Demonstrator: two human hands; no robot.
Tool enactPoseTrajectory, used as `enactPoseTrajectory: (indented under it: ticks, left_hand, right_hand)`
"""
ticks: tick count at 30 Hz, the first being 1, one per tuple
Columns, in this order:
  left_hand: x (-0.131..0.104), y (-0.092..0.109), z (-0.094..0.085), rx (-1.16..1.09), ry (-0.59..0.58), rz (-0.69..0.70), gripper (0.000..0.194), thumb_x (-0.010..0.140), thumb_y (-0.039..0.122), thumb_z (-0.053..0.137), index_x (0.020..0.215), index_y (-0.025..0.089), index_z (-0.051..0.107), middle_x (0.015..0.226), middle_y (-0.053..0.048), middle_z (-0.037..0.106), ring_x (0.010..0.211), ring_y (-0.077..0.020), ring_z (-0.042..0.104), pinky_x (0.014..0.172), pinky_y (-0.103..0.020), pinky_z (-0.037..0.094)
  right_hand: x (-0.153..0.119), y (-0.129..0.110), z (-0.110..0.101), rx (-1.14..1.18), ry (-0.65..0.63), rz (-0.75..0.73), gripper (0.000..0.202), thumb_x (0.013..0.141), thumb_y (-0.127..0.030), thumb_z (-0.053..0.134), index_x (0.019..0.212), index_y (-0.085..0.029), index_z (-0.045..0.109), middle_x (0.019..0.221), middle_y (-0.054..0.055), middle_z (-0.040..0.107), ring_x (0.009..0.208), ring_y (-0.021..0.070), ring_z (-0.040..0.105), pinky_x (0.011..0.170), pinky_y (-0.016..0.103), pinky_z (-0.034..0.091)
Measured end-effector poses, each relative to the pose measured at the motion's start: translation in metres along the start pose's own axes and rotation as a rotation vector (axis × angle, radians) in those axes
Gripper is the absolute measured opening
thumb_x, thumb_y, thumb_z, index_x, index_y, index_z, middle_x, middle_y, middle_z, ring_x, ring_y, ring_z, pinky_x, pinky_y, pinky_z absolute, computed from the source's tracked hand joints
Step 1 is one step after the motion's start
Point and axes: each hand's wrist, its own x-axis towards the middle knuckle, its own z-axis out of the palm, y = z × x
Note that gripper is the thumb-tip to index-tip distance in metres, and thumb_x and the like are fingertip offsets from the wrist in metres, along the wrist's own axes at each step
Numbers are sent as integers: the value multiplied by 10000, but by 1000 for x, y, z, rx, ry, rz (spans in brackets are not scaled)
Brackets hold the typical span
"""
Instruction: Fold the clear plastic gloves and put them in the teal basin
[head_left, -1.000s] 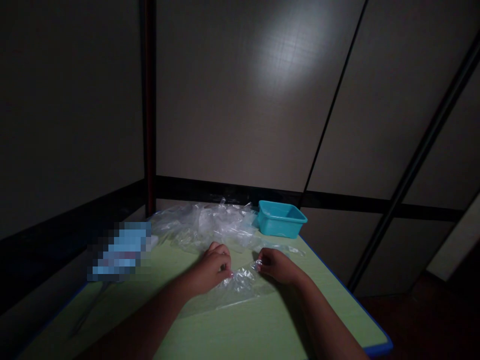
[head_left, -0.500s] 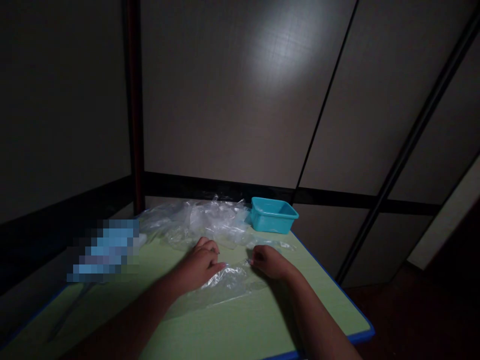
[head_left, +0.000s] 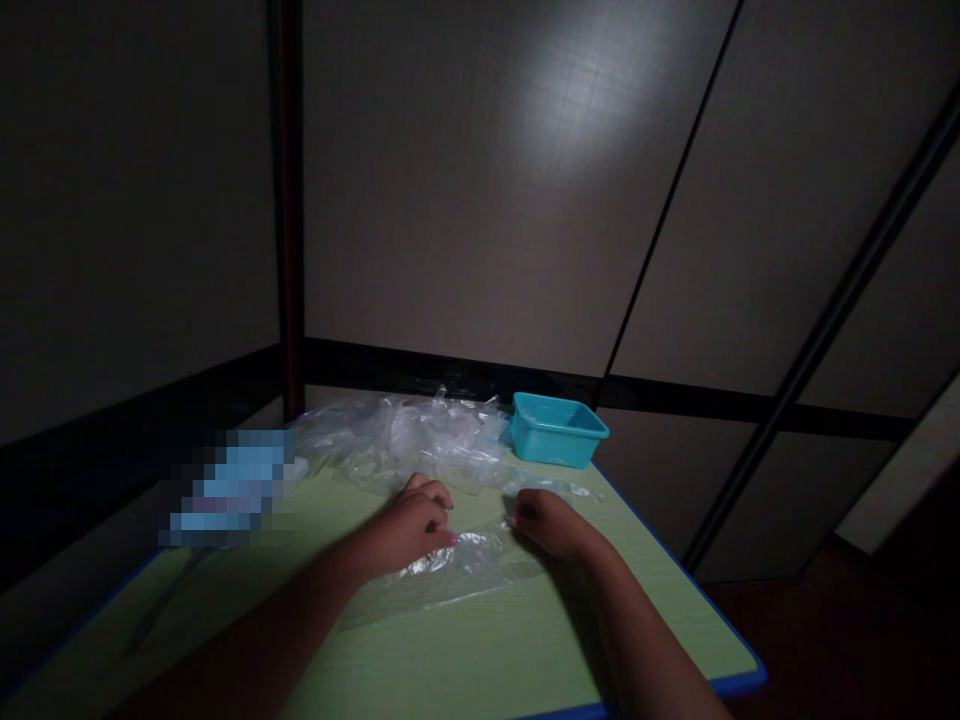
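Note:
A clear plastic bag (head_left: 457,575) lies flat on the light green table, crinkled and shiny along its upper part. My left hand (head_left: 411,525) rests at the bag's upper left, its thumb stretched over the plastic and its other fingers loosely bent, with a gap between them and the thumb. At the bag's upper right corner, my right hand (head_left: 551,522) has thumb and forefinger closed in a pinch on the plastic. Just beyond both hands is a heap of clear plastic bags (head_left: 442,435), loosely crumpled.
A turquoise plastic basket (head_left: 555,445) stands at the table's back right, beside the heap. On the left lies a blurred-out blue item (head_left: 236,490). The green table (head_left: 450,665) has a blue edge, and dark wall panels (head_left: 465,220) rise behind it.
The view has swung slightly left, so everything sits a little further right. Both hands stay nearly in place at the bag, with the right one still pinching.

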Motion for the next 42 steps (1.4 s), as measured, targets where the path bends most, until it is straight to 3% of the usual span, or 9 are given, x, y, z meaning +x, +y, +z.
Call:
enactPoseTrajectory:
  ticks: [4,9,14,20,30,34,38,42]
  left_hand:
    - [0,5,-3,69,57,-12,316,797,351,586,541,171,538,876,-26,550,933,-188,436,800,-284,355]
    - [-1,27,-11,153,183,0,137,799,330,581,753,201,566,883,-28,536,947,-205,421,814,-307,343]
    - [-4,40,-8,119,20,111,108,820,297,547,766,204,558,839,-17,532,866,-178,464,741,-260,355]
    - [-9,39,-1,44,-171,89,99,820,309,530,848,225,573,804,12,543,712,-135,500,639,-215,355]
    - [-9,36,0,40,-208,45,245,739,287,611,984,288,594,882,16,562,733,-149,544,652,-220,380]
    - [-9,35,1,57,-224,40,282,751,312,606,1033,307,598,906,6,570,759,-160,556,667,-223,389]
    - [-9,33,2,89,-230,57,318,767,325,605,1084,331,586,933,1,580,826,-184,560,692,-229,393]
    - [-9,31,3,111,-247,62,342,787,359,586,1129,350,573,938,-4,584,859,-196,562,716,-240,391]
  right_hand:
    - [0,-1,-1,0,1,4,74,713,-206,553,705,-139,584,678,20,585,599,112,449,515,212,259]
    - [0,0,0,9,-2,2,72,704,-192,543,710,-138,590,675,18,588,596,111,451,510,210,259]
    - [0,0,0,20,-3,9,81,705,-193,543,712,-135,600,663,16,587,595,111,451,508,210,259]
    - [-2,-2,-2,13,-7,34,78,697,-203,566,725,-140,604,676,15,592,605,112,458,511,205,263]
    - [3,10,-4,-43,116,205,71,712,-149,537,761,-138,587,737,57,609,630,126,476,536,219,265]
    - [1,5,-5,-7,95,176,125,740,-250,578,815,-151,587,767,52,612,647,130,495,550,214,292]
    - [-3,2,-3,12,42,115,276,672,-373,669,839,-166,592,843,61,606,726,156,508,602,225,333]
    - [-4,2,2,-39,45,102,381,619,-381,707,892,-152,572,913,90,578,800,190,489,663,256,346]
